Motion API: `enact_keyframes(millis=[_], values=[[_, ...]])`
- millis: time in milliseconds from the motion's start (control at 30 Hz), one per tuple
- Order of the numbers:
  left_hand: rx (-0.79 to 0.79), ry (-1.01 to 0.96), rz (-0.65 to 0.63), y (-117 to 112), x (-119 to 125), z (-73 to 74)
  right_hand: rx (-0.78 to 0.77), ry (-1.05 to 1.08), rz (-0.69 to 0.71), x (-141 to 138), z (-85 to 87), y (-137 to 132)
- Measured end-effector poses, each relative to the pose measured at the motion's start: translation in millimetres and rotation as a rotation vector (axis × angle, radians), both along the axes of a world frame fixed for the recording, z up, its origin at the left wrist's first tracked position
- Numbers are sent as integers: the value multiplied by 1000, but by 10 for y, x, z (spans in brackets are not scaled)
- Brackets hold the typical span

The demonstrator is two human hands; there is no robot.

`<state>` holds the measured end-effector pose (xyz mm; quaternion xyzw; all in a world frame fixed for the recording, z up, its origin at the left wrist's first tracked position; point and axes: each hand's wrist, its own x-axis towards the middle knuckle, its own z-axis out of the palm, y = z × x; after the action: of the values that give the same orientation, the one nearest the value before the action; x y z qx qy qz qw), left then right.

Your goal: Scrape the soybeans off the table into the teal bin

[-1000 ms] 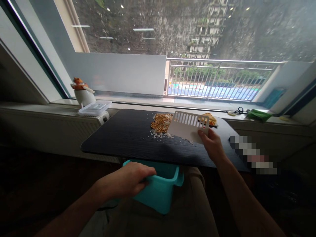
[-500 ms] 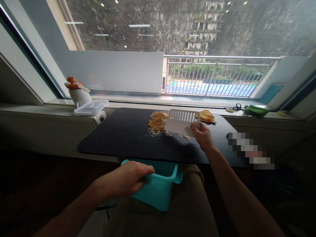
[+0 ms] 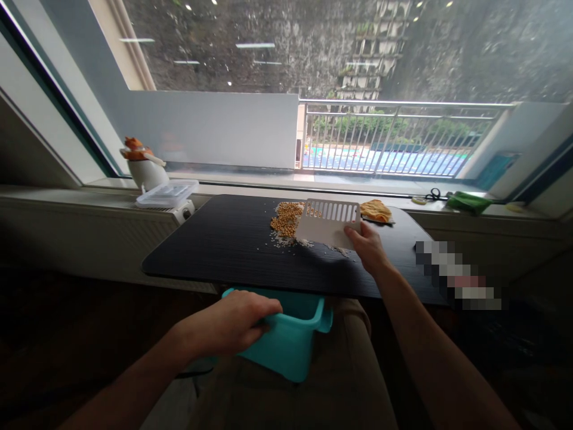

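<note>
My right hand (image 3: 367,243) grips a white slotted scraper (image 3: 324,228) by its right side, thumb on the near face. The scraper is tilted over the dark table (image 3: 215,239), its left edge against a heap of yellow corn kernels (image 3: 286,220). White grains like rice (image 3: 286,242) lie scattered along the heap's near side and below the scraper; part of the pile is hidden behind it. Under the table's front edge, my left hand (image 3: 242,319) is closed on the rim of a turquoise plastic bin (image 3: 282,352), which rests by my legs.
A folded yellow cloth (image 3: 376,211) lies at the table's back right. On the left ledge are a clear plastic lid or box (image 3: 168,194) and a white pot-like figure (image 3: 145,172). Black scissors (image 3: 433,194) and a green cloth or bag (image 3: 468,202) sit on the right sill.
The scraper and my right hand have shifted slightly left against the heap. My left hand keeps its hold on the bin. The whole view has moved a little.
</note>
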<state>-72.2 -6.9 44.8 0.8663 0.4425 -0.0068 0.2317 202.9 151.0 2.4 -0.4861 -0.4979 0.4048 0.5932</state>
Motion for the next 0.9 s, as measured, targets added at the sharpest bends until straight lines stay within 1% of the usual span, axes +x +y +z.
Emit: enact_keyframes(millis=[167,267,600,900], values=[[-11,9,4,20,16,17,-21,26,3,77,37,-100],[-17,13,6,33,16,26,-13,25,1,83,45,-113],[-19,23,-2,33,42,35,4,16,18,70,-76,-65],[-28,28,-1,42,48,43,0,32,13,82,-41,-94]])
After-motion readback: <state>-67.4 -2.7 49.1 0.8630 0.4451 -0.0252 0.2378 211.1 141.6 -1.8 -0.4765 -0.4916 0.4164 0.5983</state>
